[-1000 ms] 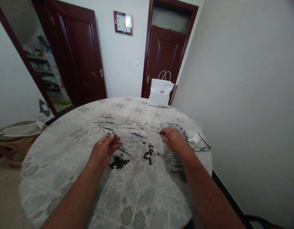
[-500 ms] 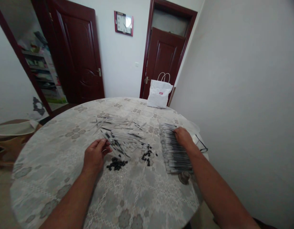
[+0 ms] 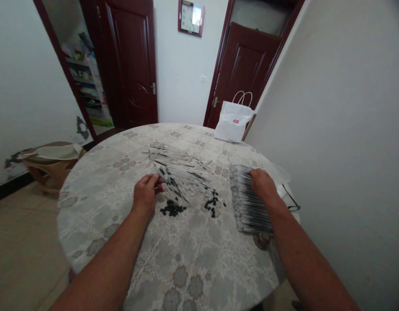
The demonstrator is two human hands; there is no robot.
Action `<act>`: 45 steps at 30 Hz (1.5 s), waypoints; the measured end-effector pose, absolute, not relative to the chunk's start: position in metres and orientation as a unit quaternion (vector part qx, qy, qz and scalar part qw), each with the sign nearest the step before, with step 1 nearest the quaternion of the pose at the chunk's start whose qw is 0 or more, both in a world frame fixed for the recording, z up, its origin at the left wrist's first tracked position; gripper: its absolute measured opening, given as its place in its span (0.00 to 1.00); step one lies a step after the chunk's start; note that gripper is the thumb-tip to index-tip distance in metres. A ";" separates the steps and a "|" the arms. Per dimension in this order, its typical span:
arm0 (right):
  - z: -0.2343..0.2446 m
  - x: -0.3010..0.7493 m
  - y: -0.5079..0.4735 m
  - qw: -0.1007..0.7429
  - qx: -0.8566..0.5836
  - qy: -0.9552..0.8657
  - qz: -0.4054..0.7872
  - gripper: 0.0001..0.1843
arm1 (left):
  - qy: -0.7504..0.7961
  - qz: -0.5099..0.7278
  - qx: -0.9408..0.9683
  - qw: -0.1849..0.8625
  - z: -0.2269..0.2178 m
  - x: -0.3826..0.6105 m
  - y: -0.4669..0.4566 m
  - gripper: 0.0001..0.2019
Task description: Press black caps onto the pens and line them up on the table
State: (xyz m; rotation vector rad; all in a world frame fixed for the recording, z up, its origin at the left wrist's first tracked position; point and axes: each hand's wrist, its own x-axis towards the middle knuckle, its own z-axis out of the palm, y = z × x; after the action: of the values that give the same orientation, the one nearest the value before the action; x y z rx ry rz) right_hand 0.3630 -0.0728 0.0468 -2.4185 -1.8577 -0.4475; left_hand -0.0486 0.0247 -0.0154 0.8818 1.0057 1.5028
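Note:
My left hand [image 3: 147, 193] rests on the round table [image 3: 199, 268] with its fingers curled at the near end of a loose heap of white and black pen parts [image 3: 178, 170]; what it pinches is too small to make out. Two small piles of black caps [image 3: 172, 209] [image 3: 213, 204] lie just right of it. My right hand [image 3: 261, 183] lies palm down, fingers bent, on the far right side of a neat stack of assembled pens [image 3: 249, 201].
A white paper bag [image 3: 233, 121] stands at the table's far edge by the wall. Spectacles [image 3: 292, 202] lie at the right rim. A brown bag [image 3: 53, 162] sits on the floor to the left. Two dark red doors and a wall clock are behind.
My right hand moved from the loose heap across to the right side of the pen stack. My left hand closed its fingers at the heap's near end. The camera view shifted.

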 end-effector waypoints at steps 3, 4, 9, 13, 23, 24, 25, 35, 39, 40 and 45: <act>0.055 0.332 -0.075 0.071 -0.755 -0.636 -0.145 0.18 | 0.421 0.628 0.379 0.533 -0.017 -0.047 0.025 0.15; 0.057 0.318 -0.074 0.082 -0.744 -0.650 -0.134 0.18 | 0.421 0.626 0.384 0.532 -0.017 -0.046 0.025 0.15; 0.053 0.239 -0.063 0.066 -0.695 -0.715 -0.033 0.16 | 0.428 0.611 0.418 0.518 -0.019 -0.044 0.024 0.15; 0.029 0.192 -0.044 0.052 -0.679 -0.732 -0.018 0.16 | 0.427 0.612 0.439 0.500 -0.022 -0.044 0.025 0.15; -0.004 0.158 -0.003 0.044 -0.691 -0.719 -0.066 0.14 | 0.429 0.605 0.439 0.507 -0.021 -0.043 0.022 0.15; -0.005 0.157 -0.002 0.036 -0.693 -0.717 -0.068 0.13 | 0.428 0.600 0.440 0.513 -0.021 -0.042 0.021 0.15; -0.006 0.156 -0.001 0.030 -0.696 -0.714 -0.070 0.13 | 0.429 0.594 0.441 0.519 -0.021 -0.041 0.020 0.15; -0.010 0.154 0.002 0.017 -0.688 -0.722 -0.066 0.14 | 0.431 0.568 0.469 0.522 -0.027 -0.038 0.021 0.15; -0.010 0.153 -0.003 0.034 -0.704 -0.705 -0.081 0.13 | 0.428 0.567 0.463 0.530 -0.026 -0.038 0.019 0.14; -0.009 0.154 -0.004 0.041 -0.712 -0.696 -0.084 0.13 | 0.426 0.566 0.462 0.533 -0.025 -0.038 0.019 0.14; -0.005 0.155 -0.020 0.129 -0.718 -0.680 -0.077 0.12 | 0.406 0.540 0.482 0.558 -0.020 -0.037 0.015 0.15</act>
State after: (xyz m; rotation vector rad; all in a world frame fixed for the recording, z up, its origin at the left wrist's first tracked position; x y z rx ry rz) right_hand 0.1555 -0.0198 -0.0046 -2.0871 -1.9767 -0.2238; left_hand -0.0375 0.0145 -0.0202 1.1361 0.9585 1.2739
